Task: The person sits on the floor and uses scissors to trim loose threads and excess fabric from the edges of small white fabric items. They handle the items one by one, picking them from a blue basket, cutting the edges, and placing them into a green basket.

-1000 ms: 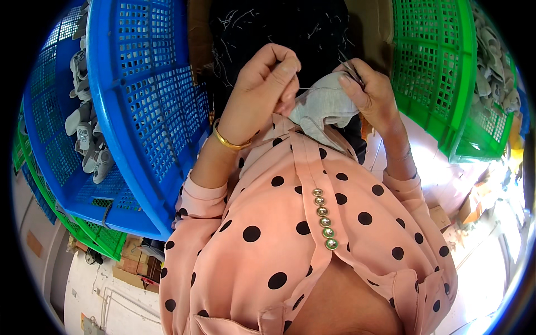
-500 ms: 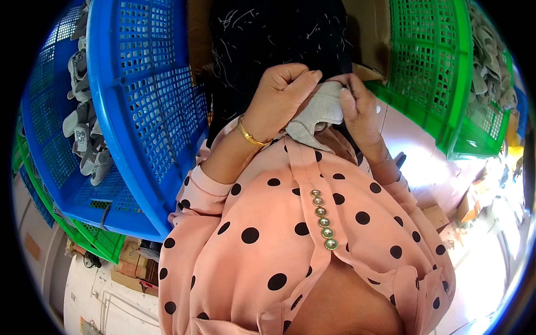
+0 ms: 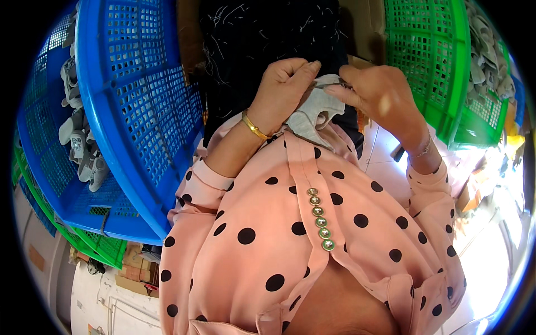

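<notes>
Our single head-worn fisheye view, looking steeply down our chest, very near the hands at upper centre, blue basket [image 3: 134,123] left, green basket [image 3: 430,61] upper right, edges bending toward the rim

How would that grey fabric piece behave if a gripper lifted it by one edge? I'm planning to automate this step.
The grey fabric piece probably flops: it folds and droops between the left hand and the right hand. It looks thin, so likely light. Being soft cloth, it should not roll or break, though it may bunch when pushed.
</notes>
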Demonstrator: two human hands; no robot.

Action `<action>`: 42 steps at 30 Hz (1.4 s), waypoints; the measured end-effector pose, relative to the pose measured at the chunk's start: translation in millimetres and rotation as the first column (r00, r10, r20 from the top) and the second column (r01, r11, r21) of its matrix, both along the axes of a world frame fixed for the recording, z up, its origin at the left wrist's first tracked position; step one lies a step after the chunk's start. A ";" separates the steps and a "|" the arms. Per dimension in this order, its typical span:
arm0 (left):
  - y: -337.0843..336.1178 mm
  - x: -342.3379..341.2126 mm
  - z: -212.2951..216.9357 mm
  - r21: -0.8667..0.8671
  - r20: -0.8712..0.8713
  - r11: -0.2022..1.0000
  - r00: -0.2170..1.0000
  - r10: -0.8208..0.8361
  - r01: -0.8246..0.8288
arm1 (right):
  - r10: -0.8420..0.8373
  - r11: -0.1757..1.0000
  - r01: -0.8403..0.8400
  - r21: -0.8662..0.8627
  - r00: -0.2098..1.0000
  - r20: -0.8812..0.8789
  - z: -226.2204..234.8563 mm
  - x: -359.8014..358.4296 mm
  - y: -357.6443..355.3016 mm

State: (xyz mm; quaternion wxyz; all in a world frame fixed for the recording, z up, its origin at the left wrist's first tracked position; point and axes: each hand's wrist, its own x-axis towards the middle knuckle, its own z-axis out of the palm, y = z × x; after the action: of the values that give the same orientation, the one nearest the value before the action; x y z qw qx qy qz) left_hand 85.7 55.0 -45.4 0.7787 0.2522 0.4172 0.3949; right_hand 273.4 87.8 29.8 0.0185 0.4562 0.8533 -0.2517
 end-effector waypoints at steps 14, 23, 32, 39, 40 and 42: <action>-5.9 -66.4 25.7 0.614 -0.779 0.567 0.535 0.326 0.549 | -0.426 0.905 0.388 -0.177 0.804 -0.414 -35.5 3.6 -21.1; -24.1 -51.5 32.6 0.574 -0.786 0.472 0.612 0.088 0.669 | -0.491 0.741 0.342 -0.579 0.863 -0.118 -0.8 -9.3 -71.8; -6.6 -55.0 52.3 0.620 -0.764 0.432 0.630 0.141 0.655 | -0.428 0.785 0.097 -0.612 0.799 -0.422 0.0 -10.5 -41.1; 22.0 -49.3 80.5 0.716 -0.680 0.287 0.543 0.493 0.636 | -0.373 0.816 0.000 -0.578 0.765 -0.526 50.2 -13.0 22.1; 19.6 -47.7 78.3 0.706 -0.701 0.333 0.545 0.461 0.625 | -0.363 0.840 0.001 -0.543 0.745 -0.560 49.0 -14.5 23.8; 14.4 -44.9 74.2 0.677 -0.736 0.424 0.551 0.394 0.601 | -0.339 0.882 0.007 -0.471 0.702 -0.626 38.0 -17.6 27.5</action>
State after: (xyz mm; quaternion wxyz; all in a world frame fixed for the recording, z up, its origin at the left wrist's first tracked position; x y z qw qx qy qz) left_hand 40.8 69.3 28.8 0.2468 0.8065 0.4289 0.3236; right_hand 255.8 115.4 67.8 -0.2248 0.3927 0.6708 -0.5876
